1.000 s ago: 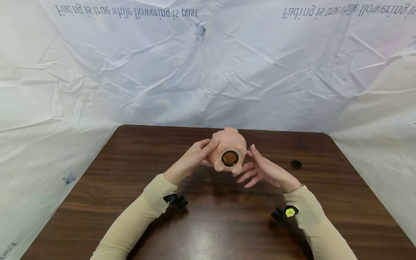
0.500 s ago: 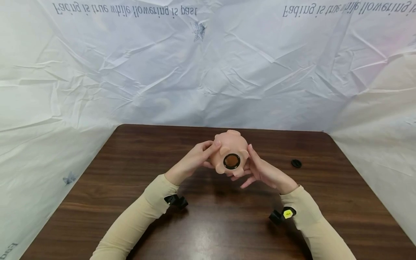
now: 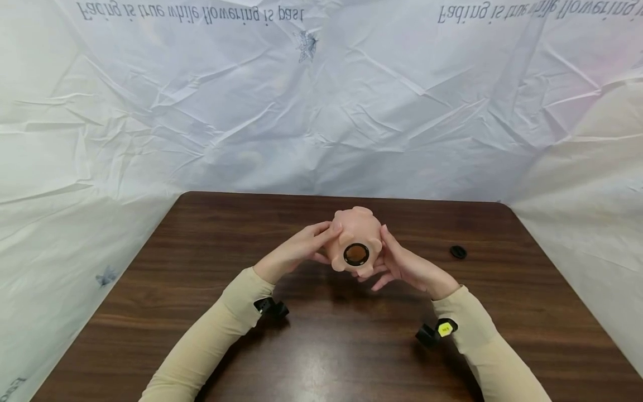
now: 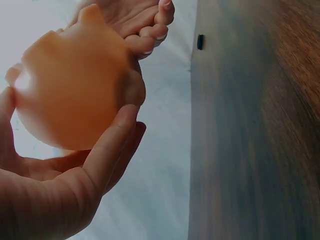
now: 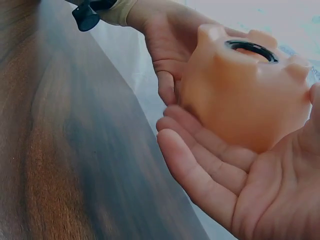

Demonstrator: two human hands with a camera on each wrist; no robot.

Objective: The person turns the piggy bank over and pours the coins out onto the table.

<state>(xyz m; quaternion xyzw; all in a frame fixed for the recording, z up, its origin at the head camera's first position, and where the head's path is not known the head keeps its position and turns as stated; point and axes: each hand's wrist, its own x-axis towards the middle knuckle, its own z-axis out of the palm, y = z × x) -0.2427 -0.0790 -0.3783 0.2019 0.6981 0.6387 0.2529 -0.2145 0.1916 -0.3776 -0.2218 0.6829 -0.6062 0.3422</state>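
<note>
Piggy bank (image 3: 359,226) is tilted above the table (image 3: 351,357), clamped between curled left hand (image 3: 300,245) and right hand (image 3: 403,261).

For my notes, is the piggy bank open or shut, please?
Open: the piggy bank shows its inside through the black ring; a black disc lies on the table.

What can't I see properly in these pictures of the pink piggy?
Inside the piggy: head view, the hole looks too small and dim.
Left hand: head view, the piggy hides some fingertips.
Black disc: left wrist view, too tiny for details.
Yellow sticker: head view, its writing is too small.
Left sleeve: head view, the bottom edge cuts it off.
</note>
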